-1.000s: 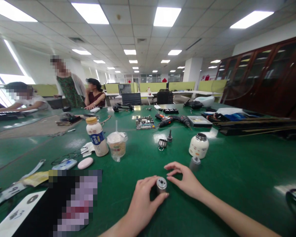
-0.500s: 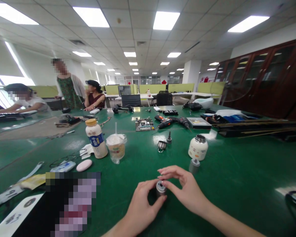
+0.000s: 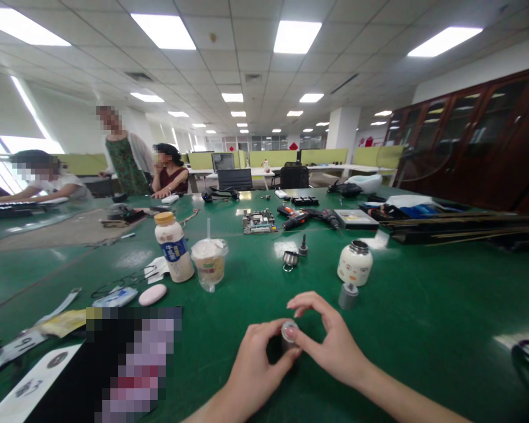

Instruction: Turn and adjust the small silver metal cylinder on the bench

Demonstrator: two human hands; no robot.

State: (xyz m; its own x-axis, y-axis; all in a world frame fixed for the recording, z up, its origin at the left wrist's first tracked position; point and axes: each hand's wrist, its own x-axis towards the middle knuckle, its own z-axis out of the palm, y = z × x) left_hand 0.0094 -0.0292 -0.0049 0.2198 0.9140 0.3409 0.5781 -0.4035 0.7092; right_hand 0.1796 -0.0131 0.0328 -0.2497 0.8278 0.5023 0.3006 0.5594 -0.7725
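Observation:
A small grey metal cylinder (image 3: 288,331) stands on the green table, with my left hand (image 3: 256,367) closed around its side between thumb and fingers. From the right, my right hand (image 3: 330,343) rests its thumb on the cylinder's top. Its index finger arches above, apart from the cylinder, and its fingers are spread. Another grey metal cylinder (image 3: 348,296) stands beyond my right hand. Just behind it is a round white flask (image 3: 355,264) with drawn faces. Ahead lie a small shiny metal part (image 3: 290,259) with a wire loop and a dark pointed fitting (image 3: 303,245).
Left of my hands are a drink cup with a straw (image 3: 209,264), a milky bottle (image 3: 174,249) and a pink oval case (image 3: 152,295). Farther back lie a circuit board (image 3: 259,222) and power drills (image 3: 296,218). Several people are at the far left.
My right thumb has moved onto the top of the cylinder, covering part of it. The right index finger has lifted away slightly. My left hand keeps its hold.

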